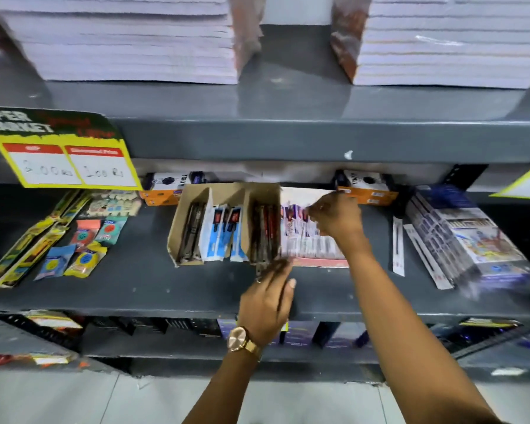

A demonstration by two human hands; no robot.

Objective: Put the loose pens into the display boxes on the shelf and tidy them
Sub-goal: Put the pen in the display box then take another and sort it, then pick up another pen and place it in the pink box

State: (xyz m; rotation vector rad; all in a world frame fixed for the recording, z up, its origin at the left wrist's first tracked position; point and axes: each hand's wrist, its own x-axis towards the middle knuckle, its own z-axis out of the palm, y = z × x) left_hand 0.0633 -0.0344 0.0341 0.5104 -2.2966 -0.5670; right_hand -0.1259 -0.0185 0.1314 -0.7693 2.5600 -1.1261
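Observation:
A brown cardboard display box (178, 228) on the grey shelf (135, 286) holds dark pens at its left, blue-and-white pen packs (224, 232) in the middle and red-and-black pens (265, 231) at its right. Beside it on the right lies a white and red display box of packed pens (306, 247). My right hand (334, 215) reaches over that box, fingers pinched on the tops of the packs. My left hand (270, 296), with a gold watch on the wrist, is at the front right corner of the brown box, fingertips touching the red-and-black pens. Two loose packed pens (398, 246) lie further right.
Eraser and pencil packs (83, 240) lie at the shelf's left, boxed sets (471, 237) at its right. Two orange boxes (366, 186) stand at the back. A yellow price sign (65, 162) hangs from the upper shelf, which carries stacks of paper (129, 38).

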